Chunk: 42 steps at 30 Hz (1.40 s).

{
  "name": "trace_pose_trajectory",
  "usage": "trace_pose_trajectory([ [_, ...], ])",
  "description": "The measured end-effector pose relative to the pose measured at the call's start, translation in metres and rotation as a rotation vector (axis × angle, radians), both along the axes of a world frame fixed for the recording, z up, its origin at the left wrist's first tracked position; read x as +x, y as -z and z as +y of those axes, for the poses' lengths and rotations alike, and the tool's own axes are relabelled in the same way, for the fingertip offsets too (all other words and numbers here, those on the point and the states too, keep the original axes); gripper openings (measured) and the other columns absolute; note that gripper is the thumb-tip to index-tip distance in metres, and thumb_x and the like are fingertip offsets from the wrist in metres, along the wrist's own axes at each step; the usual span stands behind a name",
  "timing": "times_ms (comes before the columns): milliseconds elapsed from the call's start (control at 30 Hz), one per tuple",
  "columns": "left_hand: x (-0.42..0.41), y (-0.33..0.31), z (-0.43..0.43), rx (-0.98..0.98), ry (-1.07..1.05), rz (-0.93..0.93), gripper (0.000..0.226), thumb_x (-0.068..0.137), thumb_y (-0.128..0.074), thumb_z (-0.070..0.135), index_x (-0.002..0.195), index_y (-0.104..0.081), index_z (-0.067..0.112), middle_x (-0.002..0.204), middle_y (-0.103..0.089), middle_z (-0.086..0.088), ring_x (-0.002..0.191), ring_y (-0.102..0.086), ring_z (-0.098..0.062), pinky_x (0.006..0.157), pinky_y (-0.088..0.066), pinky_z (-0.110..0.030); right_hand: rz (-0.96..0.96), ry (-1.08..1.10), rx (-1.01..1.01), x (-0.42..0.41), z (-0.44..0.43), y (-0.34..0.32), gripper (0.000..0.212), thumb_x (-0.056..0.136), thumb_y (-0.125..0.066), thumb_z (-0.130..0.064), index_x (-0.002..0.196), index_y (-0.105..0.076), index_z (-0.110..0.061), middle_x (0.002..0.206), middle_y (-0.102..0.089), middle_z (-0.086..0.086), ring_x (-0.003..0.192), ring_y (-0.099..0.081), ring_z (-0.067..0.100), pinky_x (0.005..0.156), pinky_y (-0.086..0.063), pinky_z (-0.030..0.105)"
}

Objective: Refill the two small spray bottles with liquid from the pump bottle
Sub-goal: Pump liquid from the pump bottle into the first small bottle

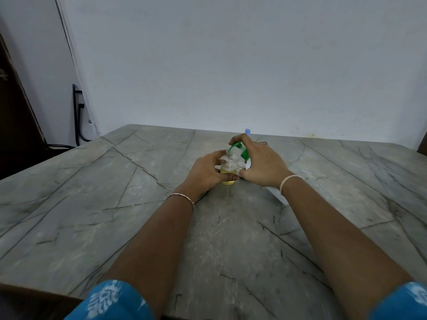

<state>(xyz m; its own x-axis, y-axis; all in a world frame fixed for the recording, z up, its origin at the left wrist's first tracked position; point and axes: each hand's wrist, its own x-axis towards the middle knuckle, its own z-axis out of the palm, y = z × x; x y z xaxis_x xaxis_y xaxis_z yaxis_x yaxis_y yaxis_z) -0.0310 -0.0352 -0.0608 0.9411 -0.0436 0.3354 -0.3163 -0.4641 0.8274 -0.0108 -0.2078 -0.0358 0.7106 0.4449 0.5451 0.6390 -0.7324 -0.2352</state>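
left hand (206,173) has a closed grip on the small spray bottle (229,163) — thumb across the front low down, fingers round the back. the bottle stands upright on the counter (115,204), abt mid-width and nearer the far edge than the near one. its threaded neck is open at the top. yellowish liquid fills the lower part and the rest of the clear body shows through.

right hand (263,166) has its grip closed on the pump bottle (278,196). the index finger arches over the green pump head (243,153) and the thumb is tucked low, just beside the small bottle's base. the spout tip sits right at the small bottle's neck; can't tell if liquid is coming out. the pump bottle's white body is mostly hidden by the hand. a white part shows under the wrist toward the near right, so the bottle looks tilted rather than upright.

a light-blue cap (247,131) pokes up just behind the right hand's fingers, toward the far edge — what it sits on is hidden.

thin chain bracelet (182,197) on the left wrist, pale band (288,181) on the right. both forearms reach in from the near edge, w/ blue patterned sleeves (108,301) at the bottom. counter is grey veined stone. pale wall (231,65) behind it, black cable (77,116) hanging past the far left corner.
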Motion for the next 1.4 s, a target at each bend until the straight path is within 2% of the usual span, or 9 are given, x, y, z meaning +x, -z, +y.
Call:
trace_pose_trajectory([
  [133,-0.003,-0.002,-0.001,-0.016,0.013,0.005,0.078,0.062,-0.089,0.012,0.132,-0.055,0.017,0.109,-0.066,0.0,0.099,-0.067,-0.015,0.085,-0.055,-0.025,0.003,-0.011,0.0,-0.001,0.0,-0.001,0.061,0.069,-0.071,-0.031,0.119,-0.036,-0.039,0.101,-0.062,-0.003,0.082,-0.057,0.022,0.071,-0.054,0.044],
  [267,-0.004,-0.002,0.0,-0.005,0.019,-0.005,0.077,0.062,-0.089,0.013,0.131,-0.056,0.017,0.107,-0.066,0.001,0.099,-0.067,-0.014,0.085,-0.056,-0.025,-0.001,-0.002,-0.011,0.0,0.001,-0.001,0.062,0.067,-0.071,-0.028,0.117,-0.035,-0.038,0.099,-0.063,-0.004,0.082,-0.058,0.022,0.071,-0.054,0.045],
  [400,-0.002,-0.001,0.0,-0.006,0.019,-0.002,0.079,0.061,-0.09,0.015,0.131,-0.056,0.02,0.112,-0.067,-0.002,0.099,-0.068,-0.016,0.088,-0.057,-0.033,-0.006,0.012,-0.022,-0.001,0.0,-0.002,0.061,0.066,-0.069,-0.026,0.116,-0.036,-0.037,0.098,-0.063,-0.003,0.081,-0.057,0.023,0.071,-0.054,0.044],
  [500,-0.002,0.0,0.0,-0.019,0.024,-0.005,0.077,0.061,-0.09,0.012,0.131,-0.056,0.018,0.11,-0.068,-0.001,0.1,-0.068,-0.016,0.088,-0.057,-0.033,-0.007,0.024,-0.036,-0.003,0.001,-0.002,0.061,0.066,-0.066,-0.029,0.118,-0.035,-0.038,0.096,-0.062,-0.002,0.08,-0.056,0.023,0.071,-0.054,0.043],
  [700,0.001,0.001,0.0,-0.019,0.018,0.0,0.08,0.061,-0.09,0.015,0.132,-0.055,0.016,0.115,-0.069,-0.001,0.1,-0.068,-0.013,0.092,-0.055,-0.035,-0.057,0.038,-0.143,-0.006,-0.002,0.0,0.075,0.079,-0.062,-0.032,0.141,-0.025,-0.051,0.087,-0.054,0.001,0.084,-0.051,0.024,0.073,-0.05,0.039],
  [767,0.001,0.001,0.0,-0.009,0.01,-0.006,0.08,0.06,-0.091,0.017,0.132,-0.055,0.018,0.115,-0.069,-0.001,0.1,-0.068,-0.013,0.092,-0.055,-0.036,-0.071,0.055,-0.167,-0.008,-0.003,-0.002,0.073,0.081,-0.06,-0.03,0.144,-0.029,-0.048,0.085,-0.046,-0.001,0.082,-0.047,0.023,0.075,-0.049,0.04],
  [900,0.002,0.002,0.001,-0.019,0.008,-0.011,0.077,0.06,-0.091,0.015,0.13,-0.058,0.019,0.113,-0.07,-0.002,0.1,-0.068,-0.013,0.092,-0.055,-0.037,-0.069,0.067,-0.196,-0.01,-0.001,-0.005,0.062,0.081,-0.06,-0.03,0.138,-0.038,-0.037,0.085,-0.044,-0.001,0.082,-0.045,0.022,0.078,-0.049,0.04],
  [1133,0.003,0.003,0.002,-0.01,0.013,-0.012,0.076,0.059,-0.091,0.019,0.128,-0.059,0.022,0.112,-0.07,0.003,0.104,-0.067,-0.012,0.093,-0.055,-0.04,-0.053,0.078,-0.149,-0.007,0.004,-0.006,0.052,0.074,-0.061,-0.027,0.12,-0.039,-0.034,0.085,-0.052,0.003,0.081,-0.049,0.028,0.076,-0.049,0.043],
  [1400,0.001,0.001,0.001,-0.01,0.002,-0.003,0.078,0.061,-0.09,0.017,0.131,-0.056,0.021,0.11,-0.068,0.002,0.101,-0.067,-0.013,0.093,-0.055,-0.036,-0.04,0.078,-0.13,-0.009,0.001,-0.005,0.058,0.075,-0.061,-0.029,0.129,-0.041,-0.036,0.09,-0.055,0.001,0.085,-0.048,0.024,0.078,-0.047,0.039],
])
